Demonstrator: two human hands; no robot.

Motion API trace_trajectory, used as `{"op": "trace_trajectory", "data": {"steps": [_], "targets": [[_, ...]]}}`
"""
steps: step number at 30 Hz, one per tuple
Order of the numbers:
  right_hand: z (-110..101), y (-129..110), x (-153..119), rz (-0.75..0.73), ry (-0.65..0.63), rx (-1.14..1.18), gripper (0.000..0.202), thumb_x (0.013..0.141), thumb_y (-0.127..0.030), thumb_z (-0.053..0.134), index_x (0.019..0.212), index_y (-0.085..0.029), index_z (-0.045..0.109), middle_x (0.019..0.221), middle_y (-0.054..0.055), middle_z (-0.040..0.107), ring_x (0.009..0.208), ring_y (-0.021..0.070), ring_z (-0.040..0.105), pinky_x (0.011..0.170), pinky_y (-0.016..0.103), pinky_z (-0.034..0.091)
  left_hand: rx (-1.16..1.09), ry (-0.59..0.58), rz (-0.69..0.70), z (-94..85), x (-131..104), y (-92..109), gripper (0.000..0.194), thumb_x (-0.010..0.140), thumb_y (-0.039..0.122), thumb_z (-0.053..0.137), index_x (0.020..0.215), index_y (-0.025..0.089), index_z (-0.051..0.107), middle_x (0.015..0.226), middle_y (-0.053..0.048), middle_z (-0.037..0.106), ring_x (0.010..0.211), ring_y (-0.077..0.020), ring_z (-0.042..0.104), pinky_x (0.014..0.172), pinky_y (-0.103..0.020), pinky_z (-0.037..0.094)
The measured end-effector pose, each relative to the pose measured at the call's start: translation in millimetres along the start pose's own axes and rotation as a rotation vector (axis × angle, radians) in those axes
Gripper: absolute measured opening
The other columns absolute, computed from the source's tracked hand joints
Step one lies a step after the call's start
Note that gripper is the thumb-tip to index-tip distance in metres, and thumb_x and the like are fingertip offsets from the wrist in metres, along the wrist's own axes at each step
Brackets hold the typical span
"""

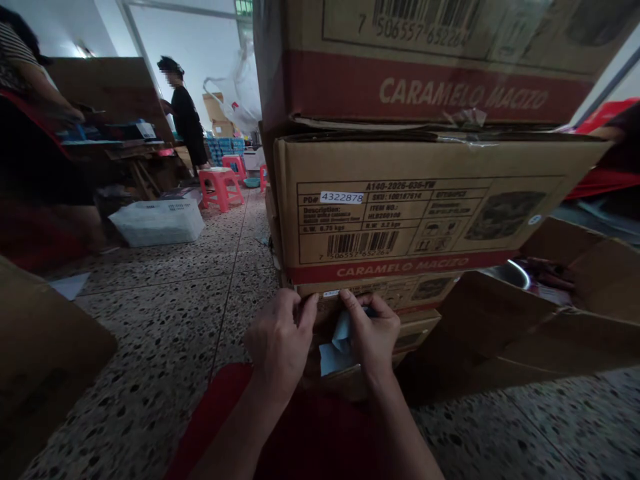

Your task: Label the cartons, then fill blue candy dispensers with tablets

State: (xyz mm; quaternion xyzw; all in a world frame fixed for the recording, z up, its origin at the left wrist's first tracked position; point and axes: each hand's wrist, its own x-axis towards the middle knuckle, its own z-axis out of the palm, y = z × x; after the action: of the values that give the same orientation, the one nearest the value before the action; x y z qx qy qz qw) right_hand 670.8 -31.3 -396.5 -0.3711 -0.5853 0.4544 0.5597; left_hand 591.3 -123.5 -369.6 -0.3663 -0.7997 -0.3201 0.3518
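A small white number label (331, 293) lies on the front of a brown carton (385, 295) low in the stack. My left hand (280, 337) is at the label's left end, its fingers curled in and the thumb tip close to the carton; whatever they hold, if anything, is hidden. At the label's right end rests the thumb of my right hand (373, 330). That hand's fingers are closed around a curled strip of pale blue backing paper (337, 357), which hangs down between my hands. Just above, a larger-looking carton (450, 157) bears a similar white label (341, 197) reading 4322878.
Another carton (320, 87) tops the stack. An open carton (565, 327) with dark packages stands right; a cardboard box (45, 347) is at left. Behind are a white bundle (157, 222), pink stools (220, 187) and two people (187, 117); a red-clad figure shows far right.
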Motion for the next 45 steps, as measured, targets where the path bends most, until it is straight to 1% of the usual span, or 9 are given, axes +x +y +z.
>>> {"op": "trace_trajectory", "data": {"steps": [5,12,16,19,21,25,30,37,45], "targets": [[-4.1,1.2,2.8,0.002,-0.005,0.034,0.04,0.067,-0.051,0.07,0.053,-0.018,0.053,0.049,-0.004,0.042,0.048,0.0088,0.036,0.046,0.022,0.033,-0.124,0.023,-0.189,16.7,1.4,5.9,0.059,0.065,0.066,0.063,0.092,0.015,0.051,0.079,-0.008,0.064,0.07,-0.0213,0.062,0.054,-0.028,0.04],[-28.3,10.1,-7.4,0.221,-0.036,0.189,0.041,0.068,-0.053,0.067,0.057,-0.018,0.05,0.048,-0.006,0.042,0.044,0.0074,0.035,0.044,0.021,0.031,-0.532,-0.012,0.043,0.9,-31.3,-16.5,0.01,0.084,0.028,0.056,0.088,0.019,0.056,0.08,-0.003,0.064,0.075,-0.0131,0.061,0.071,-0.025,0.048],[-36.6,12.1,-30.8,0.244,-0.158,0.207,0.041,0.07,-0.054,0.066,0.058,-0.017,0.052,0.052,-0.005,0.046,0.048,0.0075,0.038,0.046,0.02,0.034,-0.89,-0.584,-0.051,-6.3,-55.4,-6.9,0.031,0.085,0.037,0.052,0.11,0.019,0.055,0.106,-0.008,0.064,0.096,-0.0173,0.061,0.079,-0.029,0.05],[-39.7,21.1,-46.1,0.377,-0.179,0.267,0.045,0.07,-0.06,0.064,0.059,-0.017,0.054,0.05,-0.005,0.045,0.044,0.0072,0.037,0.041,0.02,0.033,-1.106,-1.038,-0.281,3.9,-64.4,-4.1,0.024,0.084,0.04,0.052,0.094,0.019,0.058,0.086,-0.004,0.066,0.077,-0.015,0.062,0.066,-0.024,0.049],[-42.7,31.7,-53.9,0.565,-0.189,0.355,0.049,0.068,-0.065,0.06,0.062,-0.017,0.056,0.047,-0.004,0.046,0.04,0.0076,0.038,0.037,0.02,0.032,-1.145,-1.175,-0.373,13.4,-67.9,-9.5,0.021,0.082,0.039,0.054,0.079,0.018,0.057,0.07,0.0,0.061,0.063,-0.0119,0.057,0.057,-0.021,0.045],[-52.4,54.2,-69.4,0.865,-0.337,0.509,0.045,0.065,-0.06,0.066,0.071,-0.017,0.06,0.051,-0.002,0.053,0.038,0.0092,0.044,0.031,0.019,0.032,-1.045,-1.178,-0.306,27.7,-70.6,-28.1,0.022,0.082,0.037,0.052,0.074,0.018,0.057,0.063,0.002,0.057,0.058,-0.0103,0.052,0.054,-0.02,0.041],[-60.9,68.7,-88.2,0.877,-0.396,0.461,0.034,0.062,-0.044,0.075,0.072,-0.016,0.058,0.05,-0.002,0.058,0.037,0.0068,0.044,0.032,0.015,0.034,-0.842,-1.098,-0.088,38.3,-80.1,-38.8,0.017,0.085,0.03,0.049,0.075,0.019,0.058,0.065,0.003,0.06,0.06,-0.0102,0.056,0.058,-0.02,0.043],[-58.4,71.0,-101.7,0.801,-0.199,0.279,0.034,0.064,-0.047,0.071,0.071,-0.018,0.057,0.048,-0.006,0.052,0.034,0.0053,0.038,0.031,0.016,0.027,-0.707,-0.599,0.182,38.3,-117.7,-32.7,0.012,0.086,0.025,0.054,0.087,0.021,0.065,0.088,-0.004,0.063,0.083,-0.0154,0.059,0.08,-0.03,0.047],[-65.2,70.8,-115.1,0.453,-0.3,0.075,0.027,0.078,-0.044,0.061,0.072,-0.017,0.063,0.062,-0.002,0.053,0.056,0.0096,0.044,0.053,0.021,0.037,-0.966,-0.95,-0.044,41.1,-113.4,-35.0,0.011,0.083,0.023,0.056,0.08,0.018,0.066,0.078,-0.001,0.063,0.073,-0.0112,0.061,0.068,-0.022,0.049]]}}
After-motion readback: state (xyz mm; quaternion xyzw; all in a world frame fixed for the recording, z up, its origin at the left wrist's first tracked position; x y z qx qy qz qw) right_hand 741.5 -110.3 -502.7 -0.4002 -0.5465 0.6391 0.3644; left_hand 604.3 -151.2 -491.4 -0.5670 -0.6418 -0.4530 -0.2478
